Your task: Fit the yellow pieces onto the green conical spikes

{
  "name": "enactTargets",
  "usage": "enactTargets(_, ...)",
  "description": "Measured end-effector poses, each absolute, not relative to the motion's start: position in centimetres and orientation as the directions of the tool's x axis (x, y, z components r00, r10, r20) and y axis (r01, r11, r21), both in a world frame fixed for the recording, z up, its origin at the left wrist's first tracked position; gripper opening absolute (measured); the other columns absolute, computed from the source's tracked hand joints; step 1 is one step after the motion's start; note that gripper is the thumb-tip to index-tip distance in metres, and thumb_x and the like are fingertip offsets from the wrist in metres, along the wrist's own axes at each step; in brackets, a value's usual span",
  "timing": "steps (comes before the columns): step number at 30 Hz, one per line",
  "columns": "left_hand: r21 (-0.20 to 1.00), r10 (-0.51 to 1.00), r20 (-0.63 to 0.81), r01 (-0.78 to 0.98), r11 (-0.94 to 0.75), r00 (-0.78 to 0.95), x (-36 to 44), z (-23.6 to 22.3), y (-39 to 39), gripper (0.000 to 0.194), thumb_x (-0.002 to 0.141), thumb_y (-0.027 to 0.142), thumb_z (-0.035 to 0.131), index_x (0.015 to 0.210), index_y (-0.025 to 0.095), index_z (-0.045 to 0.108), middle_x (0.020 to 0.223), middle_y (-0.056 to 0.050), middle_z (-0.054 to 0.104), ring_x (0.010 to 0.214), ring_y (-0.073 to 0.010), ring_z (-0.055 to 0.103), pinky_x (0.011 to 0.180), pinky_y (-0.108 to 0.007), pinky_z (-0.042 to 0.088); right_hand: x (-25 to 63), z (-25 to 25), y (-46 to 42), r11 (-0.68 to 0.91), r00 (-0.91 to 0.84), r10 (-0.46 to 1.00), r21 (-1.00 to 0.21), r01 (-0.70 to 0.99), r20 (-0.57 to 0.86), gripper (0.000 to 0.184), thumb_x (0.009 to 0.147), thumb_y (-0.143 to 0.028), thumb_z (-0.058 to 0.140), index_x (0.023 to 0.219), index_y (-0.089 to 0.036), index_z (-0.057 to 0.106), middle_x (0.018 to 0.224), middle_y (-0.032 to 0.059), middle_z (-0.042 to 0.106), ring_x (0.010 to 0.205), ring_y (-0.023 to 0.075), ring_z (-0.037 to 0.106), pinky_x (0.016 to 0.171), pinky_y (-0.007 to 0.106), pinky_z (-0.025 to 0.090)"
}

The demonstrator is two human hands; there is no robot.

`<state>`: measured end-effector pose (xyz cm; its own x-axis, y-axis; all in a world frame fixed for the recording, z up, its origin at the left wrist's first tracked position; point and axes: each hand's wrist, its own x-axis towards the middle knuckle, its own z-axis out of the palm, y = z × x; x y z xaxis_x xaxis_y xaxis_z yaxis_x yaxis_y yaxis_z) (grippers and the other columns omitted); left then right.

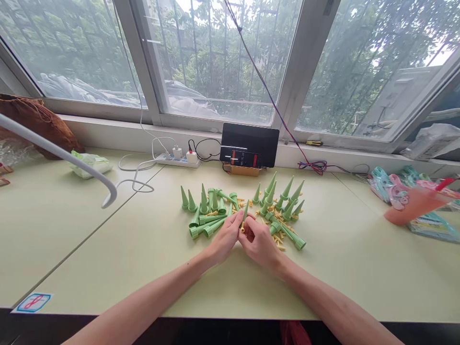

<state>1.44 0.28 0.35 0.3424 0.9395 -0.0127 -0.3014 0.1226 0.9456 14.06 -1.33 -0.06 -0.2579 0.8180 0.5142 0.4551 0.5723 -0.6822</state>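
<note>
My left hand (pixel 227 233) is closed on a green plastic watering spike (pixel 246 210), whose pointed tip stands up between my hands. A small yellow tube (pixel 242 229) sits at its lower end, with its round opening toward me. My right hand (pixel 261 241) is closed at the yellow tube, fingertips bent around it; part of the grip is hidden. Several green spikes (pixel 203 203) stand or lie beyond my left hand. More green spikes (pixel 285 189) stand beyond my right hand. Loose yellow tubes (pixel 278 239) are scattered among the green pieces by my right hand.
A black tablet (pixel 271 143) and a phone (pixel 244 159) lean on a cardboard stand at the back. A power strip (pixel 183 162) with cables lies left of them. A white curved bar (pixel 72 160) crosses the left side. A pink cup (pixel 408 203) tilts at the right.
</note>
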Motion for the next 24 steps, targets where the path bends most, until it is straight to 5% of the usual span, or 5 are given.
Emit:
enactTargets(16, 0.96, 0.953, -0.017, -0.263, 0.1, 0.301, 1.39, 0.4, 0.42, 0.048, 0.091, 0.059, 0.054, 0.102, 0.015, 0.07, 0.085, -0.004, 0.064, 0.074, -0.0146, 0.054, 0.069, -0.026, 0.045, 14.1, -0.37, -1.44, 0.583, -0.223, 0.809, -0.69, 0.43, 0.544, 0.029, 0.087, -0.021, 0.054, 0.067, -0.023, 0.033, 0.056, -0.0071, 0.036, 0.049, 0.0095, 0.032, 0.048, 0.023, 0.029)
enactTargets(24, 0.981, 0.945, 0.076, -0.192, -0.015, 0.317, 1.28, 0.68, 0.34, 0.04, 0.095, 0.053, 0.052, 0.099, 0.017, 0.069, 0.072, 0.001, 0.054, 0.066, -0.0116, 0.05, 0.062, -0.023, 0.042, 14.05, -0.46, -1.24, 0.6, -0.215, 0.793, -0.667, 0.443, 0.57, 0.029, 0.085, -0.019, 0.053, 0.066, -0.022, 0.033, 0.055, -0.0071, 0.036, 0.048, 0.0089, 0.031, 0.048, 0.022, 0.028)
